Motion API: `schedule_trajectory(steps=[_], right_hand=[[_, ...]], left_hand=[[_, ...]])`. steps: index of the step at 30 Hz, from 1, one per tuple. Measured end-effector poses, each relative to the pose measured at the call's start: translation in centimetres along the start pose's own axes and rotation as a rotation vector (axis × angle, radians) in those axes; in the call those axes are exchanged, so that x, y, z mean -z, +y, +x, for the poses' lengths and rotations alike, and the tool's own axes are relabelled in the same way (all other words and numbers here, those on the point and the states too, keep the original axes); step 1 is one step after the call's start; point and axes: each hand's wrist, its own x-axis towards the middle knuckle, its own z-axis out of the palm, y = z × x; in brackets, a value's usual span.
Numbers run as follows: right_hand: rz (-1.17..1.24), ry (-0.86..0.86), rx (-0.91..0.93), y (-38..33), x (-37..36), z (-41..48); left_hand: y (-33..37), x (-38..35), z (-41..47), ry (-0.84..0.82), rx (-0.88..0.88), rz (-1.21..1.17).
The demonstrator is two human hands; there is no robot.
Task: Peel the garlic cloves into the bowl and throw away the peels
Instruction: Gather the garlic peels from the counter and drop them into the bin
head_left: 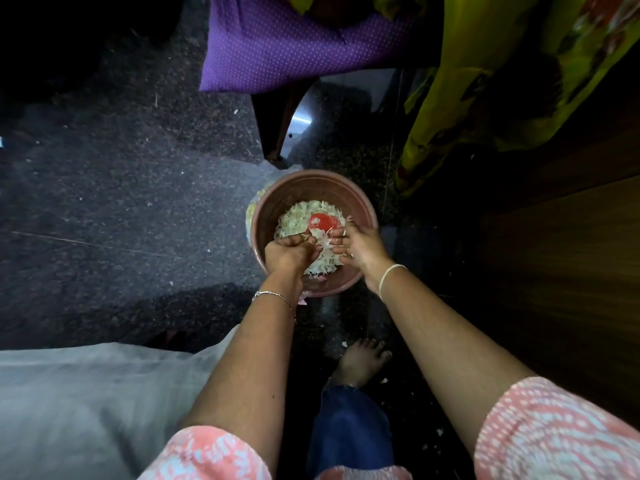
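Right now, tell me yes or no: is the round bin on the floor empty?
No, the bin holds a heap of pale peels around a red scrap.

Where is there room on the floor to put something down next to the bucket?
Left of the bucket, the dark speckled floor is bare between the grey cloth and the purple cushion, apart from a few peel scraps. Crowded: inside the bucket, the left hand and right hand are in the garlic peels; a bare foot stands nearby.
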Motion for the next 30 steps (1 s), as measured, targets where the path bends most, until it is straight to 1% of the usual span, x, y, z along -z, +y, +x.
schedule_trajectory(steps=[3,6,8,13,18,20,24,30], right_hand=[[-0.017,0.001,0.002,0.0,0.0,0.2],[-0.013,0.055,0.017,0.0,-0.1,0.3],[0.006,0.071,0.023,-0.2,-0.1,0.1],[0.122,-0.082,-0.063,-1.6,0.2,-1.6],[0.193,-0.111,-0.087,-2.3,1.0,-4.6],[0.243,-0.092,-0.084,-2.6,1.4,-6.8],[0.444,-0.028,-0.066,-3.5,2.6,-13.8],[0.687,-0.036,0.074,-5.4,5.9,-27.6]], left_hand=[[-0.1,0.2,0.4,0.044,-0.059,0.071],[-0.2,0.3,0.6,0.090,-0.094,0.034],[-0.2,0.4,0.6,0.111,-0.113,0.054],[0.5,0.4,-0.2,0.012,-0.049,0.049],[1.8,0.5,-3.8,-0.067,-0.047,0.029],[2.6,0.5,-6.4,-0.097,-0.042,0.002],[3.8,0.8,-13.7,-0.137,-0.036,-0.012],[4.9,0.2,-28.6,-0.318,-0.065,-0.006]])
